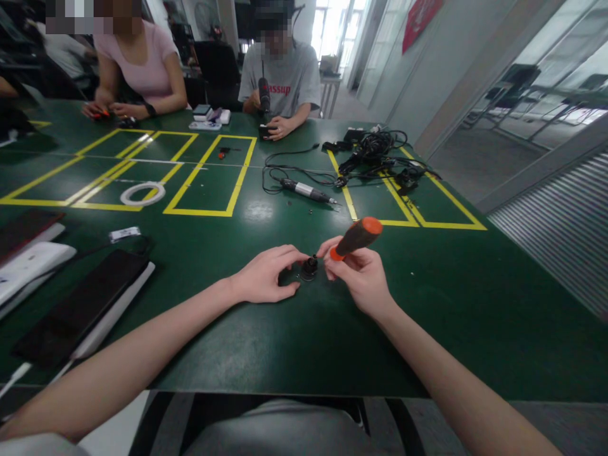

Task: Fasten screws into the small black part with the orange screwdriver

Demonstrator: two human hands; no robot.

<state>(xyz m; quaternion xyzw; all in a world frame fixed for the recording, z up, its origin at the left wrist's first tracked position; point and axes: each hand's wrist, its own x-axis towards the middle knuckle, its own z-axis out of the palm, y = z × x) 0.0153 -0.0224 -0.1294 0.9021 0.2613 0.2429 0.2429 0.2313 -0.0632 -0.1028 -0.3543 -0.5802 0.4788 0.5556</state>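
A small dark cylindrical part point(309, 268) stands on the green table point(266, 354) between my two hands. My left hand point(270, 273) lies to its left, thumb and fingers apart around that side, the index fingertip at the part's top. In my right hand point(357, 272) is a screwdriver with a black and orange handle point(358, 237), tilted with its orange end up and to the right. The fingers of my right hand are close to the part's right side; the screwdriver's tip cannot be made out.
An electric screwdriver point(306, 189) with a cable lies beyond my hands, near tangled black cables point(375, 152). A white ring point(142, 194) lies at the left. Phones and power banks point(85, 304) are by my left forearm. Two people work across the table.
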